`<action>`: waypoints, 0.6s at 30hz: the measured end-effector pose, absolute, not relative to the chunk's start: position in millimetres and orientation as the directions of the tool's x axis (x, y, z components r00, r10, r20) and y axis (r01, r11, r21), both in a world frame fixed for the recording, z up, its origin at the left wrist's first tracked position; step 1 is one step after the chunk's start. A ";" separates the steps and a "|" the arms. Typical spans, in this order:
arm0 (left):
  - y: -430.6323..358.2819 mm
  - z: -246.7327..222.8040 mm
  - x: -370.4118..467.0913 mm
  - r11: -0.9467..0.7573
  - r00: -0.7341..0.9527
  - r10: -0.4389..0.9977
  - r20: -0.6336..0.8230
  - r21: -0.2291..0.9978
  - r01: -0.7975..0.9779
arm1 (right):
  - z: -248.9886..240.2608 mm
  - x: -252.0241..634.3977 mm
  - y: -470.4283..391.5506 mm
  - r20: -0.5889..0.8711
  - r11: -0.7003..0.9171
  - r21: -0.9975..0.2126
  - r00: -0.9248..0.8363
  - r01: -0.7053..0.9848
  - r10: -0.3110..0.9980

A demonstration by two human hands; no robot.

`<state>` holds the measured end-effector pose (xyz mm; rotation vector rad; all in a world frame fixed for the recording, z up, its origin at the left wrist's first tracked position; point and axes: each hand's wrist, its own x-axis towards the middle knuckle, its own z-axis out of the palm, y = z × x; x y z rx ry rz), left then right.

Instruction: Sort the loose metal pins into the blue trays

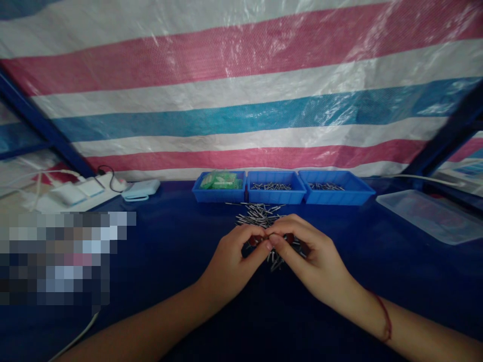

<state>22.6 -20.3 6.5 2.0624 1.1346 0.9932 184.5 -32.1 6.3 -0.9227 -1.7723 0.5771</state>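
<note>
The left hand [237,255] and right hand [319,257] partly hide metal pins [258,214].

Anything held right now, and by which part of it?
Can't tell: the bare left hand and bare right hand meet tip to tip in front of the pile of thin silvery metal pins, hiding anything pinched between them.

A single head-worn camera is looking forward and down from the wearer's own viewpoint, catching the left hand [232,259] and right hand [319,259] at close range, while a blue tabletop [162,251] is spreading beneath them and a striped sheet [226,90] is filling the background.
</note>
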 end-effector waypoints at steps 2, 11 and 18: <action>-19.8 6.8 22.3 -0.466 0.358 0.875 0.324 0.764 0.446 | 7.4 184.4 -32.3 0.570 0.601 -0.730 -0.197 0.326 0.798; -17.9 6.5 21.7 -0.515 0.309 0.855 0.416 0.742 0.429 | 7.7 187.0 -29.2 0.583 0.612 -0.709 -0.197 0.350 0.788; -16.3 9.4 17.3 -0.570 0.302 0.822 0.483 0.694 0.441 | 7.0 188.8 -25.6 0.575 0.620 -0.687 -0.239 0.378 0.783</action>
